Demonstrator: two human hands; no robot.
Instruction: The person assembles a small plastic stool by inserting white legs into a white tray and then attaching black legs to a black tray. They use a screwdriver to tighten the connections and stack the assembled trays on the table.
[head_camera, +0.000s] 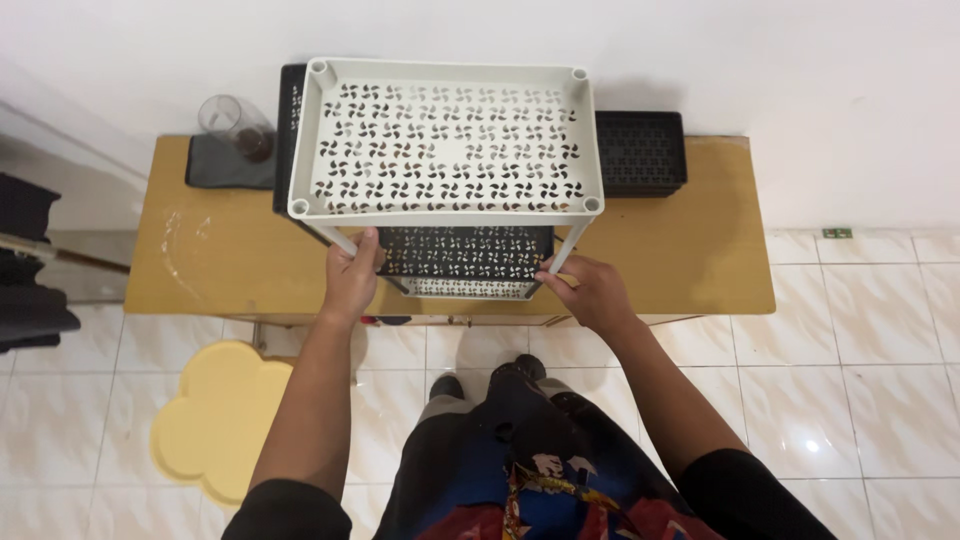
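A plastic shelf rack stands on a low wooden table (700, 250). Its top tier is a white perforated tray (445, 140); below it shows a black perforated tier (465, 250) and a white one under that. My left hand (352, 275) is closed around the front-left white pole (335, 238) just beneath the top tray. My right hand (590, 290) grips the front-right pole (568, 245) near its lower part, next to the black tier.
A clear glass (235, 125) sits on a dark mat (225, 165) at the table's back left. A black perforated tray (640, 150) lies behind the rack on the right. A yellow cloud-shaped mat (215, 420) lies on the tiled floor. A white wall is behind.
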